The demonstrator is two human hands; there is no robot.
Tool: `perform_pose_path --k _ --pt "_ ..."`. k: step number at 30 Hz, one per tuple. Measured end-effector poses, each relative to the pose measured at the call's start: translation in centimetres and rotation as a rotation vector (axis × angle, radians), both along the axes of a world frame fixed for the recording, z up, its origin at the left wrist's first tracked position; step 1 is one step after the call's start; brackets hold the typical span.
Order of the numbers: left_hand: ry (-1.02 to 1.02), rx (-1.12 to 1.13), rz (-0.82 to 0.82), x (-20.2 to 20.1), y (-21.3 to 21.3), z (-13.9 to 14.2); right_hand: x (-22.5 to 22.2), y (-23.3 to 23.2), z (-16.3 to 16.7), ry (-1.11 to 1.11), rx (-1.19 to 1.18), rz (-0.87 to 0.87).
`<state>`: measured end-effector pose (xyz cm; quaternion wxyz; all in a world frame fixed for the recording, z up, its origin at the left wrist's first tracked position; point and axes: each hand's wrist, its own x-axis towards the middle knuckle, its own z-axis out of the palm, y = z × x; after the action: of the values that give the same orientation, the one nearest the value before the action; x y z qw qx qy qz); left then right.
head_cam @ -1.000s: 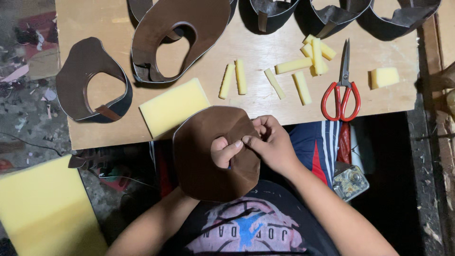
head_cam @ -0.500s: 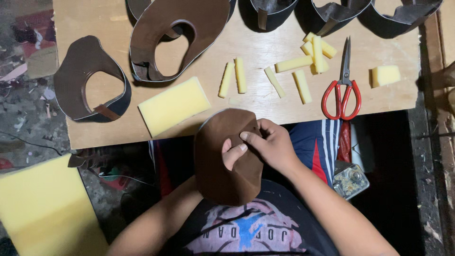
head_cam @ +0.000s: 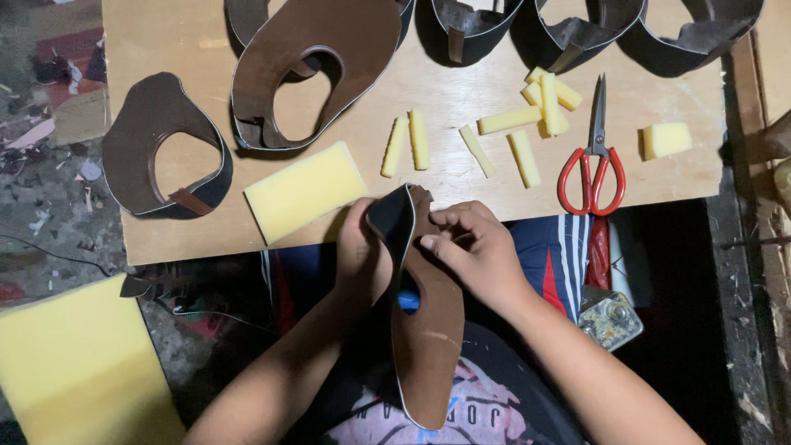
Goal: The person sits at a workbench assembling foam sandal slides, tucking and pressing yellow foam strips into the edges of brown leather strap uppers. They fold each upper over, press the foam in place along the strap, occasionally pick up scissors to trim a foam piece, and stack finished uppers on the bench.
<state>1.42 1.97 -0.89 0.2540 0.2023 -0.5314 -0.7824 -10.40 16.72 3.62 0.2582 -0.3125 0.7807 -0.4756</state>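
A brown leather shoe upper stands on edge over my lap, its dark inside turned to the left. My left hand grips it from the left side near its top. My right hand pinches its upper edge from the right, fingers curled onto the leather. Both hands sit just off the near edge of the wooden board.
On the board lie a yellow foam block, several yellow foam strips, a small foam cube, red-handled scissors and several brown shoe uppers. A big yellow foam sheet lies on the floor at left.
The leather piece lay flat and broad in my hands; it has been turned on edge, now narrow and long. My left hand has come out from behind it to its left side.
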Motion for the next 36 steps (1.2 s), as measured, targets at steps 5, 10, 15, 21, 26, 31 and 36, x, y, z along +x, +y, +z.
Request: perform_pose_path --k 5,10,15,21,26,31,36 --pt "-0.116 -0.196 0.055 -0.3 0.8 1.6 -0.1 -0.8 -0.5 -0.211 -0.103 -0.125" --pt "-0.104 -0.185 0.061 -0.3 0.7 2.5 -0.1 -1.2 0.3 -0.416 -0.188 -0.087" --pt "0.039 -0.145 0.043 -0.4 0.2 2.4 -0.3 -1.2 2.4 0.102 0.17 0.0" --pt "0.15 0.101 0.067 -0.6 0.6 2.8 0.6 -2.0 2.2 0.085 -0.121 0.195" --pt "0.124 0.093 0.037 -0.8 0.7 3.6 0.8 -2.1 1.2 0.033 -0.151 0.106" --pt "0.107 0.166 0.044 -0.8 1.3 3.5 0.7 -2.5 0.4 -0.518 -0.208 0.201" --pt "0.141 0.125 0.086 -0.2 0.8 1.1 0.4 -2.1 0.6 0.077 -0.095 0.024"
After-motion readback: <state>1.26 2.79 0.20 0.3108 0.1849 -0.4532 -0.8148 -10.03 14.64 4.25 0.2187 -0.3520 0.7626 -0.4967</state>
